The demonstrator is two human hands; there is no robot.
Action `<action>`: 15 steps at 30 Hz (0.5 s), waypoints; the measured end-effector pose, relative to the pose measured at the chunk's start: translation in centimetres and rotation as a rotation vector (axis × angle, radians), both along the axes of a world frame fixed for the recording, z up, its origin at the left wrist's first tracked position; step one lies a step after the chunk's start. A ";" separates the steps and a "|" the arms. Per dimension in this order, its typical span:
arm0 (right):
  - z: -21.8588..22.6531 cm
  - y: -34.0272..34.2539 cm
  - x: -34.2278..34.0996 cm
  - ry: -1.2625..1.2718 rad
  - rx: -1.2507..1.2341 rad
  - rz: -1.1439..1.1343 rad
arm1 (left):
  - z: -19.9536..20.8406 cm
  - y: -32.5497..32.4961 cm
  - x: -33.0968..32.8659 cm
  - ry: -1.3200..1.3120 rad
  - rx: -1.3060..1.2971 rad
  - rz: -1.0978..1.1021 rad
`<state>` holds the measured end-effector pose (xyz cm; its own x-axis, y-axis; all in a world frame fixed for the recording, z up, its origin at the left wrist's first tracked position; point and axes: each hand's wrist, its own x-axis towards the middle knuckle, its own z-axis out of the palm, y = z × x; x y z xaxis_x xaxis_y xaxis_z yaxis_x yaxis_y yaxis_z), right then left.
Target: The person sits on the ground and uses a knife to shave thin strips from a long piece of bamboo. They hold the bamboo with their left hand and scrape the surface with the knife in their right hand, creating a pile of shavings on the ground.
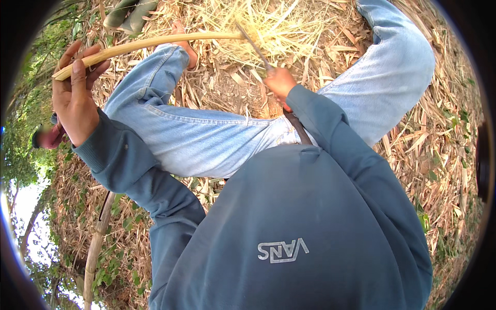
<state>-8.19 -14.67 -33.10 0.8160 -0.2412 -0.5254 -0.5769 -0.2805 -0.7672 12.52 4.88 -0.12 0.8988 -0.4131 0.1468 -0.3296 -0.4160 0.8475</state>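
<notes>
A long, pale yellow bamboo strip (155, 40) curves from the upper left to the upper middle. My left hand (77, 101) holds its left end between thumb and fingers, raised at the far left. In my right hand (280, 83) is a knife (256, 47), gripped with the fingers wrapped round it. The blade's tip end meets or overlaps the strip's right end. A dark brown length (298, 126), perhaps the knife's handle, runs back from that hand beneath the forearm. Thin pale shavings (279, 28) lie heaped under the blade.
My legs in light blue jeans (201, 137) are bent on either side, with a bare foot (190, 49) below the strip. Dark boots (132, 14) stand at the top left. Another person (49, 137) is at the left edge. A wooden pole (97, 248) rises over dry leaves.
</notes>
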 end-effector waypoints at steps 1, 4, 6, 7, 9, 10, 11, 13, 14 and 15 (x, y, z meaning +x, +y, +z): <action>0.2 -0.3 -0.2 0.132 0.009 -0.018 | -0.1 0.0 0.0 -0.003 -0.008 -0.010; 1.4 1.0 0.2 -0.028 0.023 0.007 | 0.3 0.2 -0.4 0.020 0.036 -0.002; 2.1 0.8 0.1 -0.142 -0.129 0.009 | -0.2 0.0 -0.4 -0.002 0.026 0.041; 1.5 0.5 -0.1 0.005 -0.030 0.006 | -0.2 -0.3 0.0 -0.019 0.020 0.045; -0.1 -0.4 0.2 0.270 0.171 0.008 | -0.4 0.4 0.7 -0.048 -0.038 0.025; 0.1 0.0 0.3 0.082 0.010 0.118 | -0.6 0.7 0.9 -0.061 -0.063 0.010; 1.3 0.6 0.3 0.007 -0.017 0.089 | -1.2 1.0 0.9 -0.064 -0.089 -0.002; 4.2 1.1 0.3 -0.140 -0.066 0.041 | -0.9 0.9 0.6 -0.056 -0.097 0.002; 5.7 0.6 0.5 -0.211 -0.044 0.100 | -0.4 0.7 0.3 -0.052 -0.086 0.012; 4.4 1.1 0.0 -0.189 -0.052 0.063 | -0.3 0.5 -0.2 -0.049 -0.075 0.021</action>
